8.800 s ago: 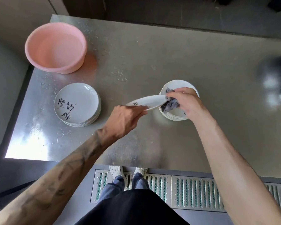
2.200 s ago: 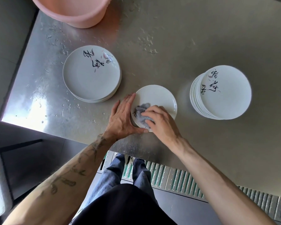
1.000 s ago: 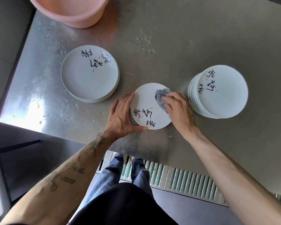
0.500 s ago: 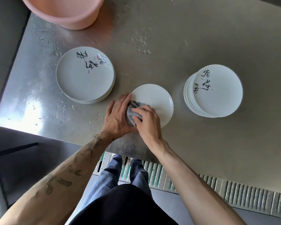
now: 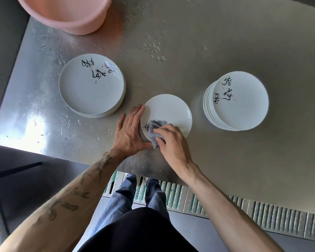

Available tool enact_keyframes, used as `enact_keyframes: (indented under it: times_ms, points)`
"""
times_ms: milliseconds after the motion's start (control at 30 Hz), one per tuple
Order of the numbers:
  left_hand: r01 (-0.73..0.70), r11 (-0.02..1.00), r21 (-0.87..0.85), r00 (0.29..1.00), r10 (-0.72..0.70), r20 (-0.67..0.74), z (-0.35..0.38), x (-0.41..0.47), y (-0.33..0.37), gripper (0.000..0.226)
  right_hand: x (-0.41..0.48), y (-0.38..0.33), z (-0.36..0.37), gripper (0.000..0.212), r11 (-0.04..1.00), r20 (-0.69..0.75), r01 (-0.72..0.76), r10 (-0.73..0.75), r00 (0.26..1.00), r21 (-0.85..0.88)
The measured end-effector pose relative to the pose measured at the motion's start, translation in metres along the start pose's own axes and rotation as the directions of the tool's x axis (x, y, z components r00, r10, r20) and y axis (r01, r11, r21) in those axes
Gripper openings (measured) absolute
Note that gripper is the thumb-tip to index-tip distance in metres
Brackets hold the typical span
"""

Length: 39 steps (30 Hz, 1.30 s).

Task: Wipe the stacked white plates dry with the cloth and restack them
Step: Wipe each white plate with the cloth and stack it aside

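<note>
Change: our cloth (image 5: pixel 154 130) has swept back from the plate (image 5: pixel 168 114)'s far rim to its near edge.
Right hand (image 5: pixel 171 142): clutching cloth.
Left hand (image 5: pixel 129 132): flat, bracing rim.
Meaning: we judge it nearly dry.

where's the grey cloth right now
In the head view the grey cloth lies bunched under the right hand on the near-left part of the single plate, beside the left hand, between the two plate stacks.
</note>
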<state>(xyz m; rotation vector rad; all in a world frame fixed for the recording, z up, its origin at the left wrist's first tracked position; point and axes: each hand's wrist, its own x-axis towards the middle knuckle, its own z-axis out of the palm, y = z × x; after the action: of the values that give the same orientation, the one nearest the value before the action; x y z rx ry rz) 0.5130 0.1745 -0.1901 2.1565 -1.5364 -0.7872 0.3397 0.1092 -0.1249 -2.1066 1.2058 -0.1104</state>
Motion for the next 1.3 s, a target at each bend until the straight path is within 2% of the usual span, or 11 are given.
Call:
enact_keyframes:
  times_ms: [233,400,533,633,767,833,900,967,1033,1200,1300]
  points:
    - [0.006,1.000,-0.014,1.000,-0.006,0.014,0.001,0.002,0.000,0.141,0.016,0.043,-0.045,0.031,0.964,-0.076,-0.011,-0.009,0.997,-0.265]
    - [0.014,1.000,-0.011,1.000,-0.014,-0.003,0.003,0.003,-0.001,0.141,0.063,0.046,-0.048,0.031,0.949,-0.097,0.065,-0.099,0.990,-0.308]
    - [0.019,1.000,-0.014,1.000,-0.019,-0.003,0.002,0.003,-0.001,0.140,0.055,0.048,-0.044,0.034,0.958,-0.162,0.030,-0.079,0.984,-0.286]
    - [0.023,1.000,-0.009,1.000,-0.023,-0.001,0.001,0.003,0.000,0.139,0.015,0.051,-0.036,0.033,0.978,-0.224,-0.019,-0.028,0.974,-0.207]
    - [-0.004,1.000,0.028,1.000,0.004,0.002,0.001,-0.001,0.004,0.140,-0.028,0.040,-0.019,0.036,0.996,-0.234,-0.085,0.078,0.969,-0.018]
    - [-0.049,0.988,0.149,0.999,0.050,-0.006,-0.001,0.001,0.008,0.140,-0.027,0.034,-0.015,0.036,0.989,-0.256,-0.140,0.150,0.955,0.057]
    - [-0.159,0.930,0.331,0.987,0.153,0.043,-0.005,0.004,0.014,0.135,-0.022,0.031,-0.016,0.035,0.975,-0.267,-0.194,0.216,0.939,0.106]
    - [-0.347,0.832,0.432,0.938,0.310,0.156,-0.005,0.007,0.020,0.120,-0.019,0.031,-0.018,0.035,0.968,-0.257,-0.216,0.243,0.935,0.130]
    - [-0.470,0.781,0.411,0.882,0.399,0.250,-0.006,0.006,0.024,0.099,-0.021,0.032,-0.018,0.036,0.966,-0.249,-0.214,0.245,0.937,0.144]
    - [-0.529,0.740,0.415,0.848,0.438,0.299,-0.013,0.001,0.030,0.066,-0.030,0.028,-0.018,0.033,0.931,-0.280,-0.192,0.283,0.917,0.311]
    - [-0.556,0.742,0.376,0.831,0.514,0.213,-0.021,-0.004,0.043,0.053,-0.038,0.023,-0.022,0.028,0.840,-0.396,-0.135,0.382,0.835,0.525]
